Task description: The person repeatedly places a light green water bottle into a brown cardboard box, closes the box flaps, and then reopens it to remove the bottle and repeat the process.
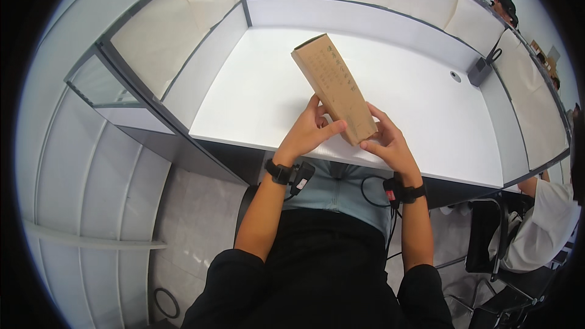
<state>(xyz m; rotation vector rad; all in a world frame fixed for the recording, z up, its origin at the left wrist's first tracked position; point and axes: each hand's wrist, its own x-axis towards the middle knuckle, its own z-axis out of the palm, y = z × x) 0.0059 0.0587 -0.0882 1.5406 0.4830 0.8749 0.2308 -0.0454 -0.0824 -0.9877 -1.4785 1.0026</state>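
Observation:
A long brown cardboard box (336, 91) is held up over the front part of the white desk (256, 77), tilted with its far end to the left. Printed writing covers its upper face. My left hand (311, 130) grips the box's left side near the lower end, thumb on the top edge. On the right, my right hand (388, 139) holds the near end, its thumb by the bottom corner and its fingers along the right side. Parts of the fingers are hidden behind the box.
Low partition walls (347, 13) enclose the desk at the back and sides. A dark holder (480, 72) with scissors (494, 55) stands at the right corner, beside a round cable hole (455, 76). A seated person (539, 228) is at the right. Cables (365, 192) hang from my wrist devices.

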